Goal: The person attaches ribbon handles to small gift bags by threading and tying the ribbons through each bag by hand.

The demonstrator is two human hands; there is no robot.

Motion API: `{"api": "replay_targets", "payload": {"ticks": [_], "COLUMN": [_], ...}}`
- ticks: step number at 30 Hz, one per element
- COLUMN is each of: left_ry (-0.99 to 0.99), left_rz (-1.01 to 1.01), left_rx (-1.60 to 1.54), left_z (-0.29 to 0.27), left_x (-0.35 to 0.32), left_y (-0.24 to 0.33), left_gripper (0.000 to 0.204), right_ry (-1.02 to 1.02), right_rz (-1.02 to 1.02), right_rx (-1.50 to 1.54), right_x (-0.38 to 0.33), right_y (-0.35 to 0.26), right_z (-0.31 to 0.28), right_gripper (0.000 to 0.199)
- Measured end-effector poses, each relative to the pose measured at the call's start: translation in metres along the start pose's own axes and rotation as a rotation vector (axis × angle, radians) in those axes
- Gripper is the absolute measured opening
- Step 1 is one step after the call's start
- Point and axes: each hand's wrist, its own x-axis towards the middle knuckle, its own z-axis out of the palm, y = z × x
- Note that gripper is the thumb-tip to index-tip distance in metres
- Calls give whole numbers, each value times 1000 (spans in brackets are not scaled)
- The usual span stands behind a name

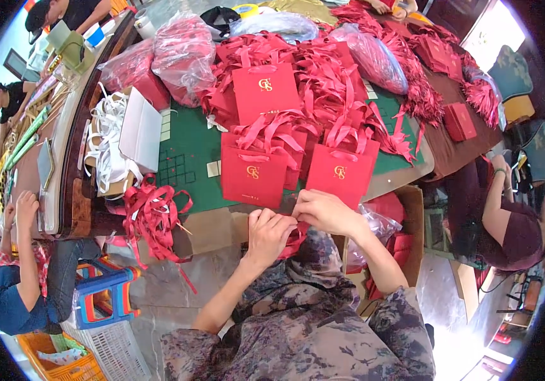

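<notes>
My left hand (pixel 269 236) and my right hand (pixel 328 213) come together at the table's near edge, fingertips pinched close to each other. Between and below them shows a piece of red ribbon (pixel 293 242), partly hidden by the fingers and my lap. Just beyond my hands lie two red paper gift bags with ribbon handles, a left bag (pixel 253 181) and a right bag (pixel 341 173). Behind these, another red bag (pixel 263 95) rests on a heap of ribbon-handled bags. Left of my hands, a tangle of loose red ribbons (pixel 152 213) hangs over the table edge.
A box of white ribbons (pixel 108 136) stands at the left on the green mat (pixel 190 136). Plastic-wrapped red bundles (pixel 185 57) lie farther back. An open cardboard box (pixel 414 222) sits at my right; coloured stools (pixel 102 292) stand lower left. Other people sit around the tables.
</notes>
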Motion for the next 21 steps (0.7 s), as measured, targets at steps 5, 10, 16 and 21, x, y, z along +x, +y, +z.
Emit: {"api": "replay_targets", "payload": {"ticks": [5,10,16,21], "left_ry": [-79,-80,-153,-198], "left_rz": [-37,-47,-46,-38], "left_rx": [-60,-72,-115,-201], "left_z": [-6,-12,-24,-20], "left_x": [8,16,29,25], "left_y": [-2,-7,-15,-16], "left_gripper": [10,10,11,12], "right_ry": [19,124,181,587], "right_rz": [-34,-72,-2,228], "right_rx": [46,64,168,245], "right_x": [3,7,10,15], "right_y": [7,7,7,27], "right_z": [9,13,17,0], "right_gripper": [8,12,11,6]}}
